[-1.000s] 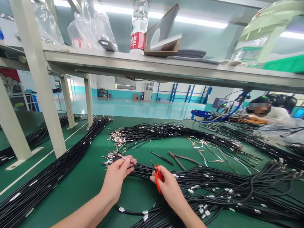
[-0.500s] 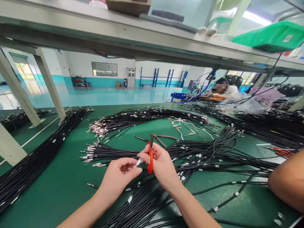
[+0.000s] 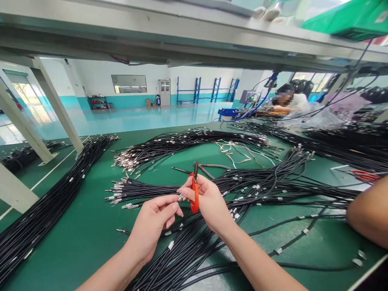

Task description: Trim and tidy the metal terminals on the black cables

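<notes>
My right hand (image 3: 209, 202) is closed around red-handled scissors (image 3: 195, 196), their dark blades pointing up and away. Its thumb and fingertip also meet at a small cable end (image 3: 181, 197) with a silvery tip. From the other side, my left hand (image 3: 160, 216) pinches that same cable end between thumb and forefinger. The fingers hide most of it. Below and behind the hands run black cables (image 3: 178, 254) with white tags. A bundle with bare metal terminals (image 3: 118, 192) lies just beyond my left hand.
Grey-handled pliers (image 3: 212, 166) and a thin dark pointed tool (image 3: 181, 169) lie beyond the hands. A curved cable bundle (image 3: 188, 139) and loose pale wires (image 3: 236, 153) are farther back. Another person's arm (image 3: 370, 210) rests at right. A shelf (image 3: 151, 36) spans overhead.
My left fingers have closed in on the cable end and moved slightly up toward my right hand. The view has tilted down a little. The scissors remain in my right hand.
</notes>
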### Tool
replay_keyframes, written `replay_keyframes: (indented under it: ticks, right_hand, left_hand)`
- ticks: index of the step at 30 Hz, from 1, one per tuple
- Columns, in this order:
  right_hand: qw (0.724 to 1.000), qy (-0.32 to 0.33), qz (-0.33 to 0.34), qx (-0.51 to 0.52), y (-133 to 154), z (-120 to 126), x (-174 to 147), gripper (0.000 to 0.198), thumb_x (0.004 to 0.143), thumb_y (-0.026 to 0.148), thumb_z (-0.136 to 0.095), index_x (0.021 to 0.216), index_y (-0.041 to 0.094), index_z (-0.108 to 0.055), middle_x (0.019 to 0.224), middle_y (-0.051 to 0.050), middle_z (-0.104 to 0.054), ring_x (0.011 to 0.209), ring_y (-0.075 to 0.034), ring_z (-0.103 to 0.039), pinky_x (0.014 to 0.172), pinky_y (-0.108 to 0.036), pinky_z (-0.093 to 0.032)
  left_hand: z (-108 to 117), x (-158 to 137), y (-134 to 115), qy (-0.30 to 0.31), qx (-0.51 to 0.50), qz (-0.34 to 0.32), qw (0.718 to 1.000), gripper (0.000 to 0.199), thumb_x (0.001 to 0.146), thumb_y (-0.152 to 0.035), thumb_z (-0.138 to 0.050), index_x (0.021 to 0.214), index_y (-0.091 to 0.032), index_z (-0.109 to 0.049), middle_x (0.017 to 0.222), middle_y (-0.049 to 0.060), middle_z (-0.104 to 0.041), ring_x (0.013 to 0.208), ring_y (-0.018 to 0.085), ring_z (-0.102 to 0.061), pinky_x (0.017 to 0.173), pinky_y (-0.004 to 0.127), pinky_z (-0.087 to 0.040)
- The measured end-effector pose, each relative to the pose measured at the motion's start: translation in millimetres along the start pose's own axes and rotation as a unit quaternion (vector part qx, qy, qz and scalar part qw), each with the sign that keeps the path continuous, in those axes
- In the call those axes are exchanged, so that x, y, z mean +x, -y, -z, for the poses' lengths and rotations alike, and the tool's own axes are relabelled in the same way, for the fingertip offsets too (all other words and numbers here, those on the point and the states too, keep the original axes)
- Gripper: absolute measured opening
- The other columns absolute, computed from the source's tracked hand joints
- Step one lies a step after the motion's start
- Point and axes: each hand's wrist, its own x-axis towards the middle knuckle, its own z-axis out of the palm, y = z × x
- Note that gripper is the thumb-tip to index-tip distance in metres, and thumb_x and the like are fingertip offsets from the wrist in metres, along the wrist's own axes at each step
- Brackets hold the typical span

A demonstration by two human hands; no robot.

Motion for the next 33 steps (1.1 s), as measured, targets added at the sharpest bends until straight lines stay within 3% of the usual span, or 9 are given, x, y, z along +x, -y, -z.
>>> replay_keyframes:
  ticks: [16,23,33]
  right_hand:
    - [0.996,0.042,0.032,-0.068,0.0,5.0,2.1,0.016,0.069,0.023,-0.062,0.068,0.018,-0.047,0.062,0.006,-0.043,0.057,-0.008,-0.040,0.054,-0.021,-0.033]
    - [0.996,0.045,0.027,-0.069,-1.7,4.3,1.9,0.018,0.069,0.022,-0.063,0.067,0.017,-0.045,0.060,0.006,-0.043,0.055,-0.007,-0.039,0.052,-0.020,-0.032]
    - [0.997,0.032,0.017,-0.073,-2.3,3.9,1.5,0.019,0.070,0.023,-0.061,0.066,0.018,-0.043,0.058,0.007,-0.041,0.052,-0.007,-0.037,0.049,-0.020,-0.030]
  left_hand:
    - [0.9,2.9,4.0,-0.051,-0.005,-0.010,0.999,0.022,0.070,-0.023,-0.062,0.088,-0.011,-0.065,0.064,0.001,-0.056,0.046,0.004,-0.026,0.045,0.021,-0.017]
    - [2.7,2.1,6.4,-0.035,0.008,-0.023,0.999,0.033,0.074,-0.025,-0.059,0.106,-0.015,-0.060,0.067,0.001,-0.055,0.046,0.004,-0.026,0.045,0.022,-0.016]
    - [2.2,1.6,8.3,-0.076,0.041,-0.039,0.996,0.025,0.071,-0.025,-0.062,0.092,-0.013,-0.066,0.065,0.002,-0.058,0.046,0.004,-0.031,0.045,0.021,-0.022]
